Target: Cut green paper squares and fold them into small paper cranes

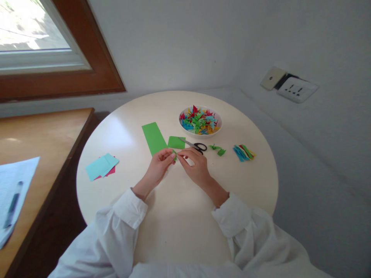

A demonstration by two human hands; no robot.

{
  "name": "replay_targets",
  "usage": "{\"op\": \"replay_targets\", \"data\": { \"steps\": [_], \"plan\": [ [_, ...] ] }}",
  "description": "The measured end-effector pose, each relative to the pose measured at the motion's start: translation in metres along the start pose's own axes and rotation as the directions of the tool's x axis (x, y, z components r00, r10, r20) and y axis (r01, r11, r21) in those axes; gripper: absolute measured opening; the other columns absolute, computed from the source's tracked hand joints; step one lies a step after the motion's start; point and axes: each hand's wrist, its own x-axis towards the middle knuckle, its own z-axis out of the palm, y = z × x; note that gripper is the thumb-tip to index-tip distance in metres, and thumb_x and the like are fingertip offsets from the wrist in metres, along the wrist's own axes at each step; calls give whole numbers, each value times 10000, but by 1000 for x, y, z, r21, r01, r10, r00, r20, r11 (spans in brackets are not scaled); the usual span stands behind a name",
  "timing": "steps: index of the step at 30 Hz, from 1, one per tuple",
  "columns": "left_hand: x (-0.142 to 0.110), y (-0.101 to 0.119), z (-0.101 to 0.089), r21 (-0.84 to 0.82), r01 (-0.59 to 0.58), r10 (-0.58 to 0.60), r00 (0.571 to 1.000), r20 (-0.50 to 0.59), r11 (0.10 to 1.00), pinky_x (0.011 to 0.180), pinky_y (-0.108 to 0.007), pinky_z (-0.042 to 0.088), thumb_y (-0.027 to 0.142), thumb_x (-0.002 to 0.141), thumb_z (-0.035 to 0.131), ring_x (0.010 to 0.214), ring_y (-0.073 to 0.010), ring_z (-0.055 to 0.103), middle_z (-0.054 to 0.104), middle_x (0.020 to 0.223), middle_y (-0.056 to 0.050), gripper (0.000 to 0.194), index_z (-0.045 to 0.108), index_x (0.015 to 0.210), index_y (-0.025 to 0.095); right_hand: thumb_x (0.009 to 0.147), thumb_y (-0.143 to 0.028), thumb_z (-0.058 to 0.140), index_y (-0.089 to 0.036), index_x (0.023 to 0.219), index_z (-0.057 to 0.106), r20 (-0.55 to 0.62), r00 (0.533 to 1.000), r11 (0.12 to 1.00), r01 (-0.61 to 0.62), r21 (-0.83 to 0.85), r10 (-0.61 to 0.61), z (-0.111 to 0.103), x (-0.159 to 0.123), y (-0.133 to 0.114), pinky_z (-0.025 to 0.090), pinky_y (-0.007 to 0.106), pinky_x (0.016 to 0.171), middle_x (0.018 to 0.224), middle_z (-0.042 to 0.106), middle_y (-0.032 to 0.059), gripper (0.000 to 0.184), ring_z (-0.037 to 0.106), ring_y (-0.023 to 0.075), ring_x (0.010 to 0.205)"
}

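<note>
Over the middle of the round table, my left hand (pixel 159 166) pinches a small folded piece of green paper (pixel 175 155) between thumb and fingers. Fingertips of my right hand (pixel 195 166) are closed on the same piece from the other side. Most of the paper is hidden by my fingers. Just beyond my hands lie a long green paper strip (pixel 154 137), a smaller green paper square (pixel 175 142) and scissors (pixel 199 146) with black handles. To the right of the scissors are small folded green paper pieces (pixel 217 149).
A white bowl (pixel 199 136) of colourful folded paper figures stands at the table's back. Coloured paper strips (pixel 244 153) lie at right, light-blue and red sheets (pixel 102 166) at left. A wooden desk (pixel 58 127) holds written paper and a pen (pixel 13 206). Walls border the round table (pixel 179 231).
</note>
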Motion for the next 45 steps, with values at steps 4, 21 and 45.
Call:
{"op": "replay_targets", "data": {
  "steps": [4,21,45],
  "plan": [
    [0,-1,0,1,-8,8,1000,-8,1000,571,-198,370,301,588,767,561,-59,473,575,618,34,229,639,705,152,814,-137,516,-194,795,594,-25,997,996,75,-47,-76,0,0,-1,481,280,633,724,628,35,99,578,143,706],
    [-1,-1,0,9,-18,18,1000,4,1000,586,-203,366,305,606,755,558,-66,473,548,569,43,248,569,645,146,822,-143,520,-178,835,601,-8,1000,999,16,-37,-17,2,-1,-2,481,265,627,753,642,43,89,579,134,687],
    [-3,2,4,18,4,-3,999,-34,1000,588,-200,383,319,589,764,559,-63,485,551,576,38,258,579,621,142,828,-133,504,-198,866,595,-45,996,994,72,-85,-76,3,-2,-2,502,276,642,785,643,45,118,587,144,734]
  ]
}}
